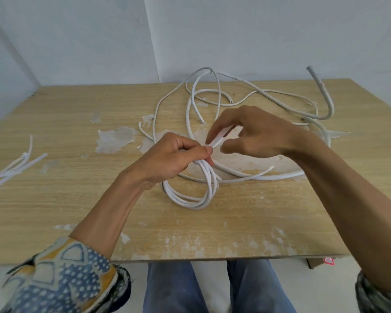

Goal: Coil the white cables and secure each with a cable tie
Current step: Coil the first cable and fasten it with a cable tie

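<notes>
The left hand (pixel 174 157) is gripping the gathered top of a coiled white cable (pixel 190 197), with its fingers curling round the bundled strands and its thumb pressing on them from above. The loops of the coil are lying on the wooden table (pixel 77 199) just below this fist, on the side nearer the person.

The right hand (pixel 253 134) is hovering just beside the left and slightly beyond it. It is holding a white cable tie (pixel 220 135), with its fingers bending round the strip and its forefinger lying along it. The tie's near end is meeting the left thumb at the top of the coil. The right thumb is sitting a little under the strip, and whether it is touching the tie cannot be told.

Loose white cables (pixel 205 68) are sprawling in a tangle beyond both hands, and one long strand is curving under the right hand and wrist. A thicker grey cable (pixel 320 85) is rearing up well beyond the right hand, out to its right. Spare cable ties (pixel 32 161) are lying well out to the left of the left hand.

A patterned blue and yellow sleeve (pixel 61 274) is covering the left forearm near the elbow.
</notes>
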